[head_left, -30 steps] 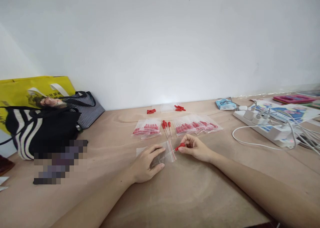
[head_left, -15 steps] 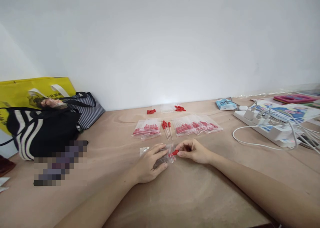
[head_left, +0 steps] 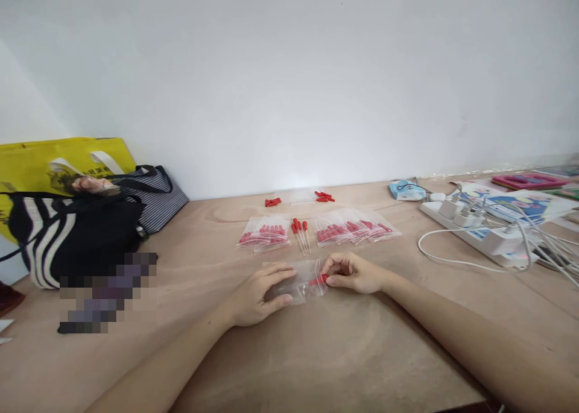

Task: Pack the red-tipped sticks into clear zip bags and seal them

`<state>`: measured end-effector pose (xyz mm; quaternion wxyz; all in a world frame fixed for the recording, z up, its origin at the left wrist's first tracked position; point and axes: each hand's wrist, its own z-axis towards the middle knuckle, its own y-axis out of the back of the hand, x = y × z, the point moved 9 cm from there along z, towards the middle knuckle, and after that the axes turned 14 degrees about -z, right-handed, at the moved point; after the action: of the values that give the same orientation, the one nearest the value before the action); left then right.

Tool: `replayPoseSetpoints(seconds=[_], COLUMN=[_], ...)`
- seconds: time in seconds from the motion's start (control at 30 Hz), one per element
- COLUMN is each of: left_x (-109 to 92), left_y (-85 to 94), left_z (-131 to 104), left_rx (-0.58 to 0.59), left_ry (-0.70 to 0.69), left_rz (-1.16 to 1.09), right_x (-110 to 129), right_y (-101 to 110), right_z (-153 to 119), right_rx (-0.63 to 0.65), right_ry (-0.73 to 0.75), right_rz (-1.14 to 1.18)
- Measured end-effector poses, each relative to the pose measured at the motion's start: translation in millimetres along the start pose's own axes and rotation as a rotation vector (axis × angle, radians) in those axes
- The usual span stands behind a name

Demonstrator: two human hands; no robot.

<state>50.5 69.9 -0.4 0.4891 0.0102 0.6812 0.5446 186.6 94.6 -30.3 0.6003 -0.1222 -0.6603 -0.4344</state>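
Observation:
A clear zip bag (head_left: 307,269) lies flat on the table with its mouth toward the right. My left hand (head_left: 259,295) rests on the bag's left part, fingers spread. At the mouth, my right hand (head_left: 355,274) pinches the red rubber bulb of a dropper (head_left: 324,278) between thumb and fingers. The dropper's front end is within the bag; its thin tube is hard to make out. Just beyond the bag lie several loose droppers (head_left: 300,229) with red bulbs and clear stems. Filled zip bags with red bulbs showing lie to the left (head_left: 265,235) and right (head_left: 355,227) of them.
Near the wall are two small heaps of red bulbs (head_left: 273,202) with clear tubes (head_left: 302,196) between them. To the right stand a face mask (head_left: 408,190) and a white power strip (head_left: 474,232) with cables. Bags, including a black one (head_left: 90,241), sit at the left.
My left hand has slid left, uncovering more of the zip bag. The bag and the dropper in my right hand have shifted slightly right, the bulb staying at the bag's mouth.

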Motion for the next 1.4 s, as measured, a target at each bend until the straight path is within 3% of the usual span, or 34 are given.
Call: replayPoseSetpoints(seconds=[0.13, 0.4, 0.67, 0.93, 1.23, 1.4], left_x=[7, 7, 11, 5, 17, 16], left_y=[-1.6, -4.6, -3.6, -4.1, 3.3, 0.3], left_z=[-5, -1, -1, 2, -4, -4], left_rx=[0.065, 0.003, -0.010, -0.098, -0.007, 0.023], left_ry=[0.002, 0.019, 0.023, 0.055, 0.005, -0.045], left_rz=[-0.003, 0.022, 0.019, 0.086, -0.008, -0.020], right_x=[-9, -4, 22, -6, -21, -24], right_y=[11, 2, -1, 14, 39, 33], right_z=[2, 7, 3, -5, -15, -17], right_rx=[-0.012, -0.079, -0.049, -0.367, -0.495, -0.508], right_ry=[-0.045, -0.080, 0.059, -0.237, -0.332, -0.396], right_rz=[-0.035, -0.081, -0.188, -0.258, -0.308, -0.215])
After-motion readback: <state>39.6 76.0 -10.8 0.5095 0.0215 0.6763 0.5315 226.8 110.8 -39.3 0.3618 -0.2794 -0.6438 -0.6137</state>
